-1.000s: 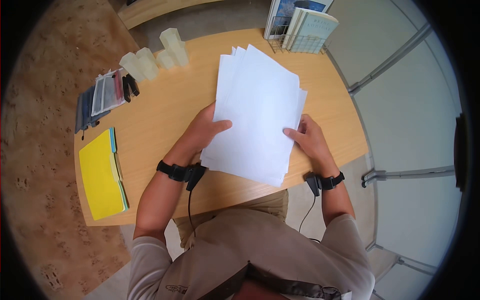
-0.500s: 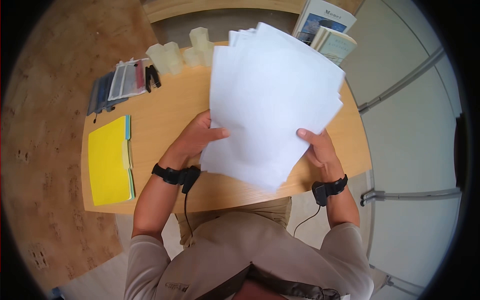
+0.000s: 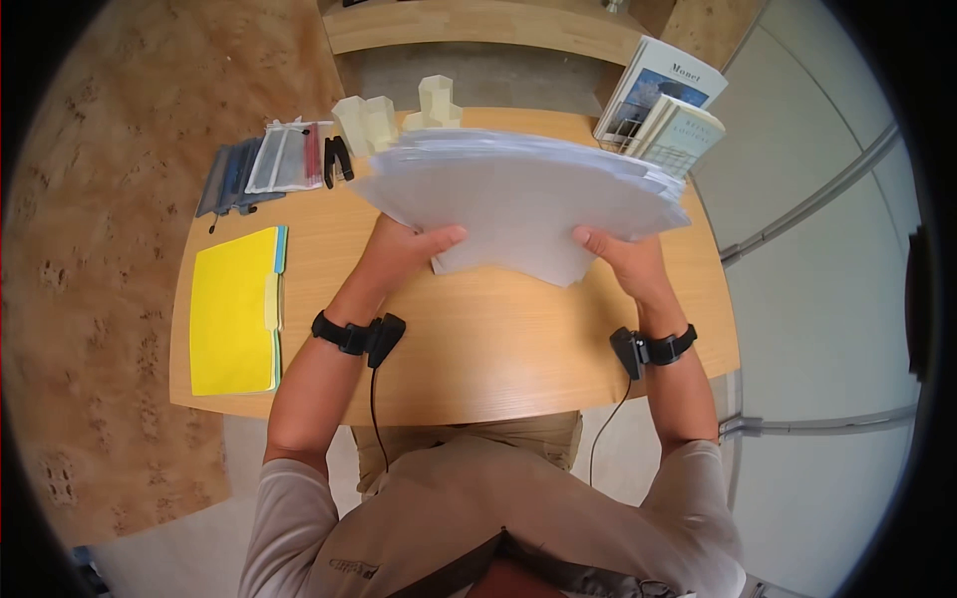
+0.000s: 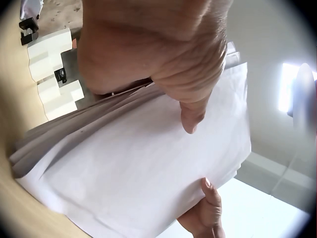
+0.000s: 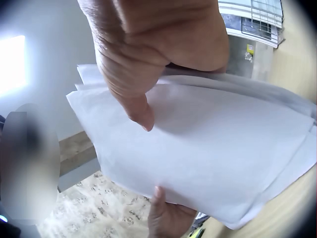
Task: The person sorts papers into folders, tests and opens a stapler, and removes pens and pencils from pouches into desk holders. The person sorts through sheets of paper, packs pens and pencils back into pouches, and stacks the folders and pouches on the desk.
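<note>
Both hands hold a loose stack of white paper sheets [image 3: 518, 199] upright over the desk, its sheets unevenly fanned at the edges. My left hand [image 3: 404, 249] grips the left side, thumb on the near face and fingers hidden behind. On the other side my right hand [image 3: 633, 261] grips it the same way, thumb pointing inward. In the left wrist view the left thumb lies flat on the top sheet [image 4: 138, 158], with the right hand [image 4: 205, 213] at the far edge. From the right wrist, the sheets [image 5: 208, 139] look bent and staggered at their ends.
On the left of the wooden desk [image 3: 478, 349] lie yellow folders [image 3: 234, 314]. Behind them are zip pouches [image 3: 284, 159] and a black stapler [image 3: 337, 161]. Pale hexagonal holders [image 3: 367, 125] stand at the back, books [image 3: 678, 130] in a wire rack at the back right.
The stack has gone from lying tilted back, face up, to standing on edge, its lower edge now farther from the body. Both hands keep their grip. The head view has shifted.
</note>
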